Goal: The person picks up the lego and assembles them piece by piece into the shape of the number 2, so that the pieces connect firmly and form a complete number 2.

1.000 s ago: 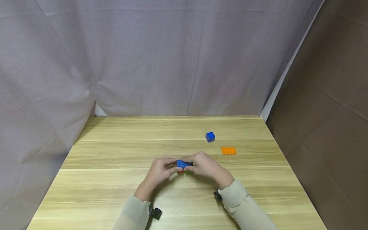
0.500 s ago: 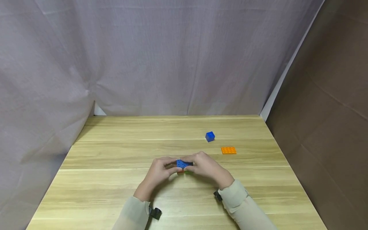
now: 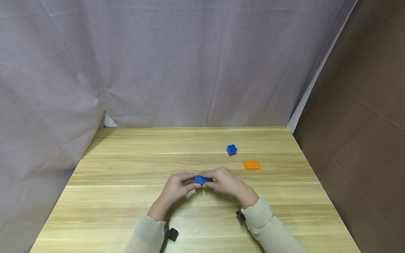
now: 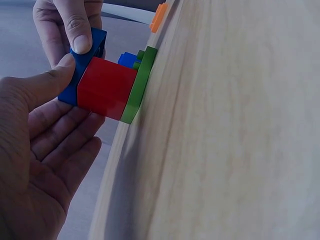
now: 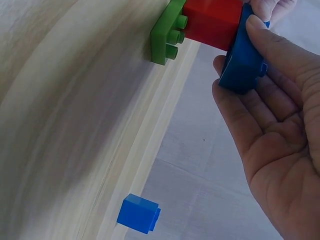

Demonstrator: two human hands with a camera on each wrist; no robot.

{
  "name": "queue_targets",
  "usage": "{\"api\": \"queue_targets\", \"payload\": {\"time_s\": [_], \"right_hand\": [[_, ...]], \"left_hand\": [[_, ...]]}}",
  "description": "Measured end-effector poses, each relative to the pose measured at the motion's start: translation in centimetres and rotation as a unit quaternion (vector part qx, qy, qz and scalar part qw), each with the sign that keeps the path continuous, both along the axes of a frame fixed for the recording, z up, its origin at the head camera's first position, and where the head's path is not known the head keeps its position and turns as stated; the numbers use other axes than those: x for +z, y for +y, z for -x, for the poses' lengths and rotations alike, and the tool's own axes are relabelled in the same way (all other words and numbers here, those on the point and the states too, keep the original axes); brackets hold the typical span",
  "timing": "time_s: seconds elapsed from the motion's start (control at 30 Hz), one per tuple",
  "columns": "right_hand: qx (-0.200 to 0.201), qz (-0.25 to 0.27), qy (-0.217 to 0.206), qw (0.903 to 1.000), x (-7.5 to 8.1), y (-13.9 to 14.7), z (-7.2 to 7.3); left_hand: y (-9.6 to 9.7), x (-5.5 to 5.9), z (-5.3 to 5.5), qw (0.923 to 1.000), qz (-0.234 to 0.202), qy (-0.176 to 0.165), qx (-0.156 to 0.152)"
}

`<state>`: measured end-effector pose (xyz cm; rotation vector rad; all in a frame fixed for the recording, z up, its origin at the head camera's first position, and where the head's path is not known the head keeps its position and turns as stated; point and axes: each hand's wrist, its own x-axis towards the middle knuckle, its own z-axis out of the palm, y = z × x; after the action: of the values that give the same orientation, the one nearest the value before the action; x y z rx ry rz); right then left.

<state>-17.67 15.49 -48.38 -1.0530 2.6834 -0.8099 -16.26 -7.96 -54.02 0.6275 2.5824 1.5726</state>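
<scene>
A flat blue building brick (image 3: 201,180) sits on top of a red brick (image 4: 107,87), overhanging it toward the right hand. Under the red one lies a green plate brick (image 5: 164,37) on the table, its bare studs showing on the right side. My left hand (image 3: 174,187) pinches the blue brick's left end, thumb on the near side and fingers on the far side. From the other end, my right hand (image 3: 225,181) grips the same brick between thumb and fingers. In the head view the hands hide most of the red and green bricks.
Farther back on the wooden table (image 3: 126,211) stands a small blue cube-shaped brick (image 3: 231,150). An orange plate brick (image 3: 252,165) with two rows of studs lies to the right, beyond the right hand. Grey curtains (image 3: 190,63) hang behind and at the sides.
</scene>
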Motion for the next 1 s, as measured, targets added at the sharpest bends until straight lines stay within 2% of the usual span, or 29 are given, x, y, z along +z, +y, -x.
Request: {"api": "queue_targets", "payload": {"time_s": [0.13,0.4,0.63,0.87,1.0], "right_hand": [[0.003,0.007,-0.002,1.0,0.1,0.0,0.0],[0.003,0.01,0.0,0.9999,-0.1,0.2,0.2],[0.003,0.013,0.004,0.9999,0.3,0.7,0.5],[-0.06,0.022,-0.019,0.9978,0.7,2.3,1.8],[-0.097,0.032,0.009,0.9948,0.1,3.8,3.5]], "left_hand": [[0.0,0.0,0.0,1.0,0.002,0.001,-0.001],[0.0,0.1,0.1,0.9997,0.0,0.024,-0.009],[0.0,0.2,0.1,0.9999,0.006,0.014,0.001],[0.0,0.1,0.2,0.9997,0.017,0.016,0.011],[0.0,0.0,0.2,0.9996,0.023,0.011,0.013]]}}
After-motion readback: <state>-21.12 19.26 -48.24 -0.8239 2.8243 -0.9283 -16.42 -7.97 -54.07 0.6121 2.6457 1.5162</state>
